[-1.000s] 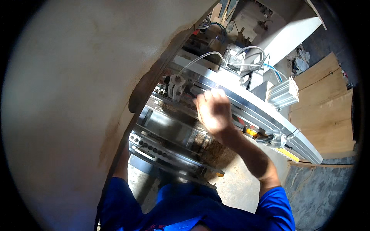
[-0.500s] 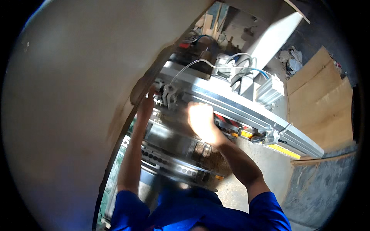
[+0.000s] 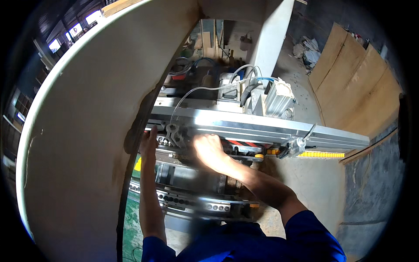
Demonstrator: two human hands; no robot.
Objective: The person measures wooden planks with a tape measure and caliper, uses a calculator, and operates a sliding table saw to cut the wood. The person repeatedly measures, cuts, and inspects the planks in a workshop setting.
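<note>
The left hand (image 3: 149,142) reaches in along the edge of a large pale panel (image 3: 83,113) that fills the left side; what its fingers touch is unclear. The right hand (image 3: 210,146), blurred and curled, is just to the right of a grey metal fitting (image 3: 174,134), at the near side of a long metal beam (image 3: 323,136); whether it grips anything cannot be told. Nearer the person lies a rail with round holes (image 3: 183,200). A clear hose (image 3: 196,88) arches over the beam. Beyond stands a white post (image 3: 271,39), with wooden boards (image 3: 349,76) at far right.
</note>
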